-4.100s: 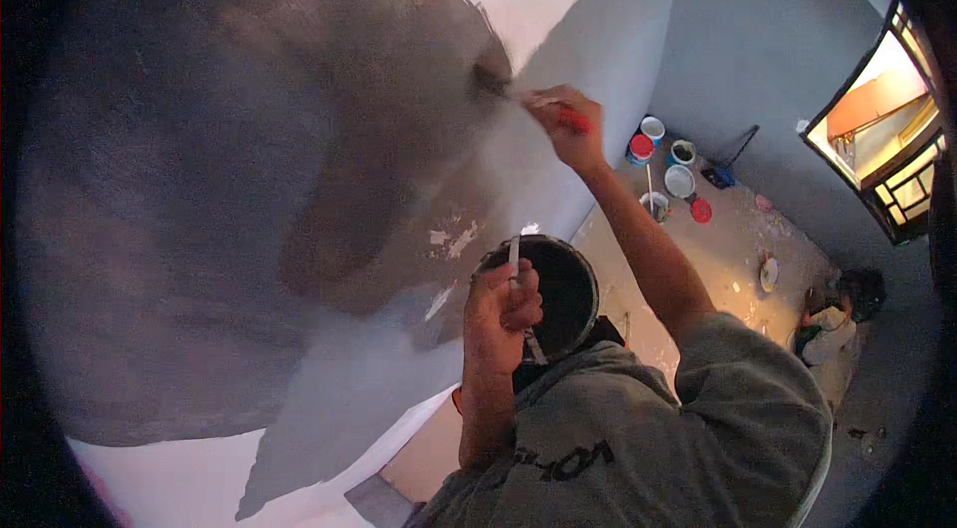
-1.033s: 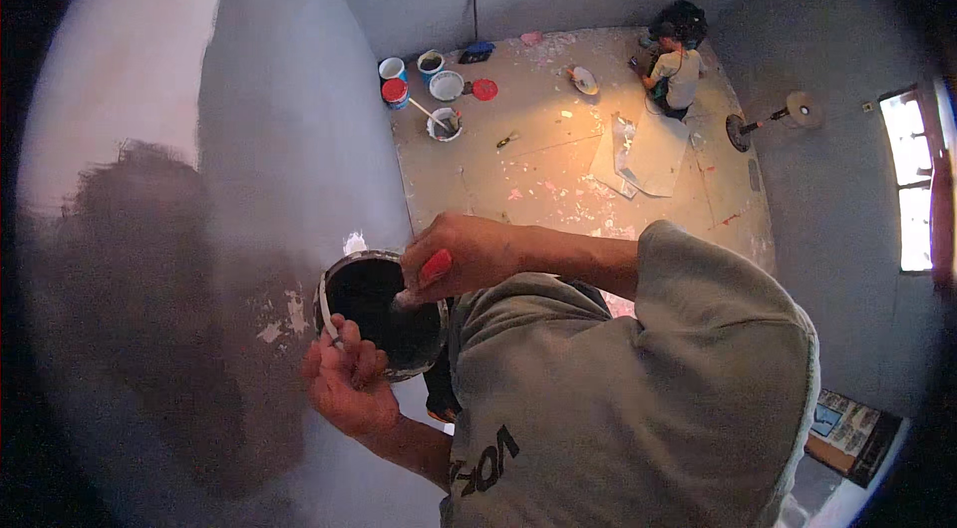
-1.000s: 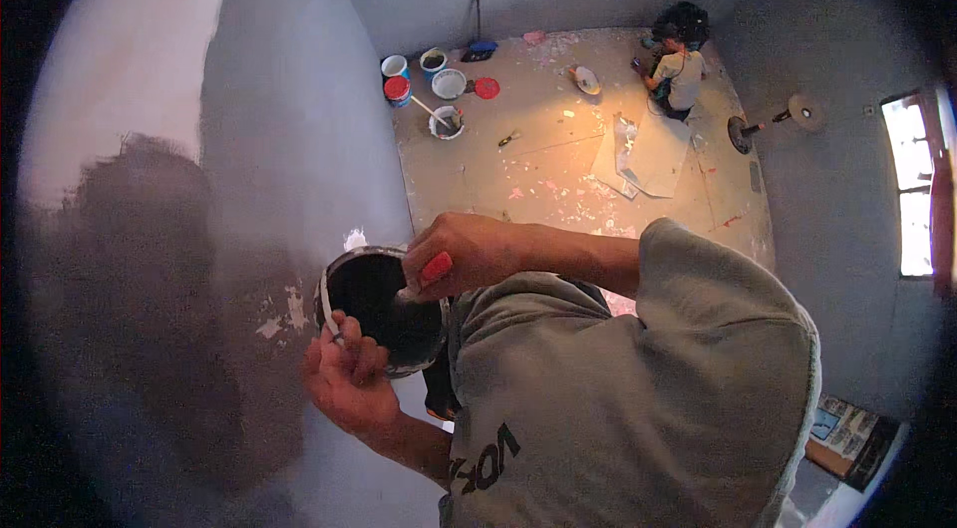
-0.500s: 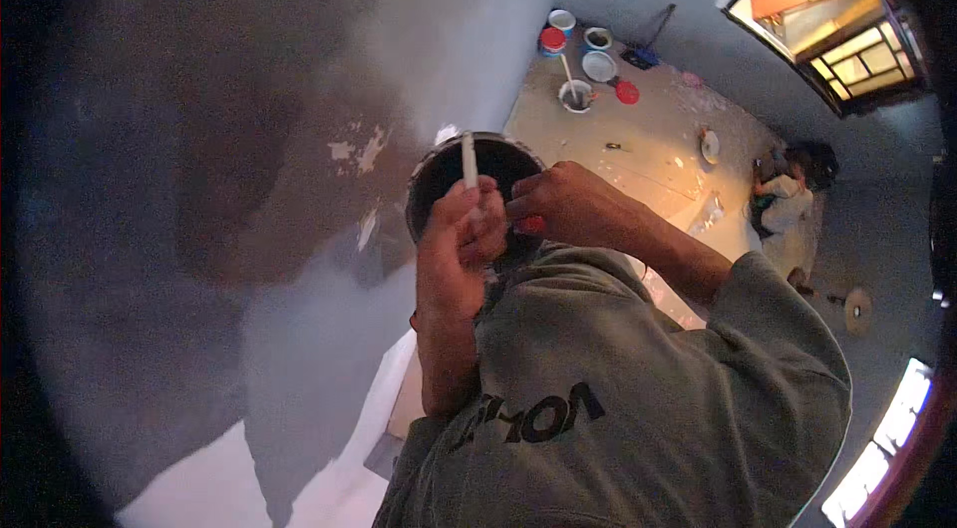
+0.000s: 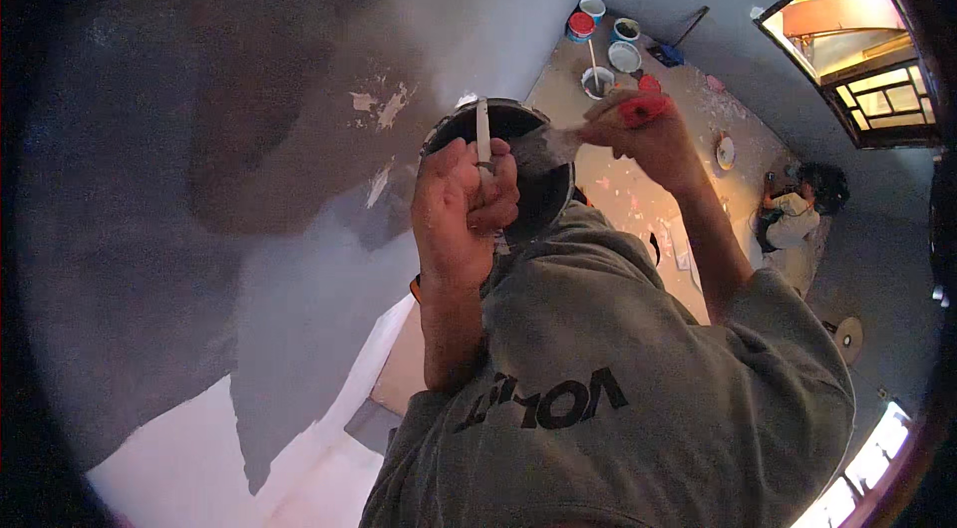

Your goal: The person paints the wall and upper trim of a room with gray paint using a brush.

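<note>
My left hand (image 5: 467, 191) is closed around the pale handle (image 5: 483, 125) of a dark, round bucket (image 5: 554, 201) in front of my chest. The bucket's rim is smeared, and my left hand hides part of its inside. My right hand (image 5: 638, 141) grips a flat tool by its red handle (image 5: 646, 109), right of the bucket. The tool's grey, fan-shaped head (image 5: 546, 149) reaches over the bucket's mouth. Blur hides whether that head is a blade or bristles.
A wall (image 5: 299, 309) with dark, grey and white patches rises at my left. Several tubs (image 5: 625, 56) stand on the floor by the far corner, near a blue broom (image 5: 666, 53). Further right, a person (image 5: 797, 214) is low to the floor below a lit window (image 5: 842, 19).
My right hand has moved up and right from the bucket, bringing the tool's grey head into view. My left hand keeps hold of the handle. The whole view has shifted slightly.
</note>
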The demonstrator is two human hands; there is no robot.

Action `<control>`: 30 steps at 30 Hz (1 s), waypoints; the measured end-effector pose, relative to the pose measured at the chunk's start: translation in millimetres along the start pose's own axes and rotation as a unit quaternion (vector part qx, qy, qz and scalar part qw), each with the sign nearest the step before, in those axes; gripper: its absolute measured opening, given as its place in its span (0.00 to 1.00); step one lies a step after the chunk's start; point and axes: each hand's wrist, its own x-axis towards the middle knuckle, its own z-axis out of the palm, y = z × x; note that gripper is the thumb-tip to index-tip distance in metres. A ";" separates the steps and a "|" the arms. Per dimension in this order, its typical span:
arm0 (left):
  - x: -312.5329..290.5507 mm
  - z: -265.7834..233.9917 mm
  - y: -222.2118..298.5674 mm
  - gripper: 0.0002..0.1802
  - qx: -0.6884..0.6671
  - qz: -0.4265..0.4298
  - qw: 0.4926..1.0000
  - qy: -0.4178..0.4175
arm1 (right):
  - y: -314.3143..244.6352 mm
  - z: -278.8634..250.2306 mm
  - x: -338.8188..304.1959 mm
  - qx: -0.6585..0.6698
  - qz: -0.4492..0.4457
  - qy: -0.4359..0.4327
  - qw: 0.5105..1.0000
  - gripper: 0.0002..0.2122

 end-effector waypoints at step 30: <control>7.3 11.3 -10.0 0.26 0.028 0.002 0.999 0.027 | 8.7 -7.7 -29.5 -0.085 -0.161 -0.100 0.978 0.08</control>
